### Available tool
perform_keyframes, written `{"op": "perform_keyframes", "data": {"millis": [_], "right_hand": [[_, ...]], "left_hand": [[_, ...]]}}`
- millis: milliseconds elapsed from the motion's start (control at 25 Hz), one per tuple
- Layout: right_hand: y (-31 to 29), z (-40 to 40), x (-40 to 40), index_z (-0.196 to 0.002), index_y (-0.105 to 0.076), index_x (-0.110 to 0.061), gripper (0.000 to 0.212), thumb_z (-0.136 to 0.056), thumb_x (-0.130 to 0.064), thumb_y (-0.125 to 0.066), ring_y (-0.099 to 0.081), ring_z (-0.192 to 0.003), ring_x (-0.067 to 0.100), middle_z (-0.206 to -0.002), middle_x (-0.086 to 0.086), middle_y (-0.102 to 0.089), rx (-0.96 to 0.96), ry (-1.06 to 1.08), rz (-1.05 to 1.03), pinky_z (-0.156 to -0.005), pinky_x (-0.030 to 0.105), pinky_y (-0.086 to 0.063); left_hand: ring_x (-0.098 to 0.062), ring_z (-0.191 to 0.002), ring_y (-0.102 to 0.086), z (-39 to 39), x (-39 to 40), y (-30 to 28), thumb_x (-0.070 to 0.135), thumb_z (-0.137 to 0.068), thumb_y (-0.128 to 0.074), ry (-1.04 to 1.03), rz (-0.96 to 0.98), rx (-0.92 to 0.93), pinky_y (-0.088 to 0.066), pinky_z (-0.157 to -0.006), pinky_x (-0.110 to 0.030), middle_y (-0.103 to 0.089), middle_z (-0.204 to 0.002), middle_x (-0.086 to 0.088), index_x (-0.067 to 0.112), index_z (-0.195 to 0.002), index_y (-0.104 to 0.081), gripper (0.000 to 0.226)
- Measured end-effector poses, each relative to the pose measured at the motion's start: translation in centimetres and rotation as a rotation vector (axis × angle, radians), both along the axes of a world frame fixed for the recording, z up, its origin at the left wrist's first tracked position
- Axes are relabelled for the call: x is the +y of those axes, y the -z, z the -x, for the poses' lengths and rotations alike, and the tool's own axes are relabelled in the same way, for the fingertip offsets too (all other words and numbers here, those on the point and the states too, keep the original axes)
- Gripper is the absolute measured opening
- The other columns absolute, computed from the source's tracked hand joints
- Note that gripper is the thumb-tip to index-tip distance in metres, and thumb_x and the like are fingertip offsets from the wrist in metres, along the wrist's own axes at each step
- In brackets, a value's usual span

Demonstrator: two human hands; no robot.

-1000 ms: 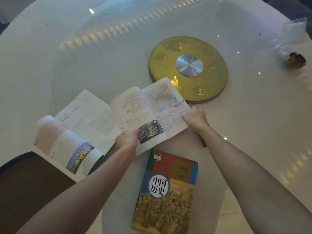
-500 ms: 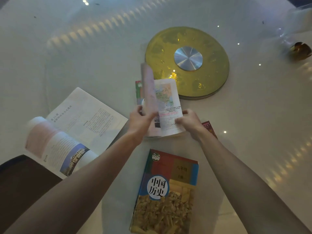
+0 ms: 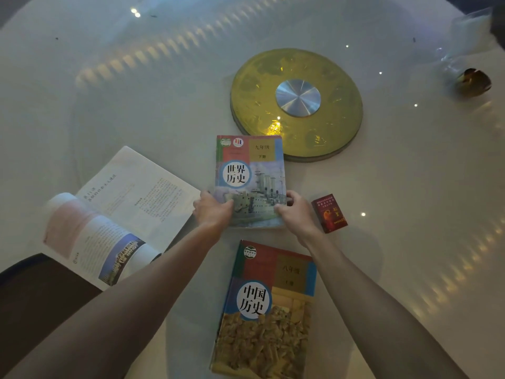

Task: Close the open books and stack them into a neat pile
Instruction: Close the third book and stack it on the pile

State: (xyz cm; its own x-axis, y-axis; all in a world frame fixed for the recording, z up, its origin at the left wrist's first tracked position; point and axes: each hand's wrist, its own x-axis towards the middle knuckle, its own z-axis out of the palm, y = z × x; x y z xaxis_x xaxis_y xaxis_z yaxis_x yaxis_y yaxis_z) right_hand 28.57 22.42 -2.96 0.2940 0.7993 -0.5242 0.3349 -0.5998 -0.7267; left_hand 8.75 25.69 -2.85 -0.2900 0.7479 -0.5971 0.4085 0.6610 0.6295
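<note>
Both hands grip the near end of the warship-cover book, now shut and lying flat on the white table: the left hand has fingers curled over its near-left corner, the right hand pinches the near-right corner, thumb on the cover. Just left of the left fingers the open book lies spread, pages up. Below both wrists sits the closed yellow-cover book, apart from the held one. A small red box, perhaps cigarettes, lies just right of the right hand.
</note>
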Motion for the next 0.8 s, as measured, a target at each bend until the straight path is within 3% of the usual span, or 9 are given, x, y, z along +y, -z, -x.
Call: {"op": "perform_keyframes", "data": {"millis": [120, 200, 280, 400, 560, 680, 800], "right_hand": [[-0.9, 0.2, -0.4, -0.11, -0.074, -0.016, 0.02, -0.092, -0.014, -0.064, -0.074, -0.088, 0.026, -0.102, 0.006, -0.076, -0.061, 0.004, -0.049, -0.071, 0.047, -0.061], [-1.6, -0.2, -0.6, -0.107, -0.072, -0.012, 0.018, -0.097, -0.022, -0.061, -0.074, -0.089, 0.026, -0.102, 0.01, -0.076, -0.023, 0.014, -0.025, -0.073, 0.047, -0.06], [-2.3, -0.6, -1.0, -0.099, -0.069, -0.008, 0.032, -0.1, -0.038, -0.056, -0.069, -0.087, 0.028, -0.099, 0.013, -0.074, 0.032, 0.079, -0.004, -0.071, 0.046, -0.055], [-2.9, -1.6, -2.0, -0.109, -0.072, 0.001, 0.048, -0.098, -0.042, -0.054, -0.071, -0.097, 0.03, -0.106, 0.015, -0.075, 0.267, 0.28, -0.022, -0.083, 0.045, -0.056], [-5.3, -2.6, -5.4, -0.115, -0.07, -0.004, 0.021, -0.104, -0.014, -0.055, -0.073, -0.082, 0.023, -0.099, 0.011, -0.076, 0.562, 0.357, -0.077, -0.067, 0.035, -0.061], [-5.8, -3.3, -9.4, -0.112, -0.064, -0.011, 0.012, -0.102, -0.014, -0.059, -0.07, -0.079, 0.024, -0.097, 0.009, -0.074, 0.47, 0.368, -0.046, -0.062, 0.035, -0.058], [-4.6, -3.3, -13.9, -0.111, -0.063, -0.01, 0.012, -0.102, -0.017, -0.059, -0.074, -0.084, 0.03, -0.109, 0.016, -0.074, 0.309, 0.322, 0.006, -0.064, 0.041, -0.062]], "left_hand": [[-0.018, -0.087, -0.073, 0.7, -0.1, -1.2, 0.021, -0.094, -0.068, -0.041, -0.021, -0.279, -0.064, -0.064, -0.029, -0.077, -0.11, -0.007, 0.012, -0.112, -0.073, 0.022], [-0.022, -0.089, -0.075, 0.7, -0.1, -2.6, 0.02, -0.097, -0.062, -0.082, -0.01, -0.406, -0.066, -0.07, -0.04, -0.077, -0.108, -0.007, 0.016, -0.105, -0.069, 0.011], [-0.031, -0.094, -0.074, 0.5, -0.3, -4.6, 0.021, -0.102, -0.056, -0.137, 0.032, -0.578, -0.062, -0.081, -0.055, -0.075, -0.11, -0.01, 0.017, -0.106, -0.062, 0.008], [-0.034, -0.096, -0.071, 0.6, -1.2, -6.9, 0.02, -0.105, -0.051, -0.117, 0.061, -0.754, -0.059, -0.082, -0.056, -0.074, -0.114, -0.013, 0.016, -0.116, -0.06, 0.015], [-0.027, -0.085, -0.073, 0.5, -4.2, -9.0, 0.021, -0.104, -0.052, 0.017, 0.035, -0.825, -0.061, -0.074, -0.047, -0.077, -0.104, -0.007, 0.018, -0.105, -0.064, 0.012], [-0.02, -0.078, -0.073, 0.7, -7.8, -8.8, 0.021, -0.105, -0.05, 0.088, 0.035, -0.738, -0.06, -0.064, -0.041, -0.078, -0.093, -0.002, 0.02, -0.102, -0.063, 0.013], [-0.029, -0.092, -0.073, 0.8, -12.4, -6.6, 0.02, -0.105, -0.051, 0.092, 0.064, -0.604, -0.061, -0.076, -0.049, -0.075, -0.108, -0.011, 0.018, -0.104, -0.064, 0.013]]}}
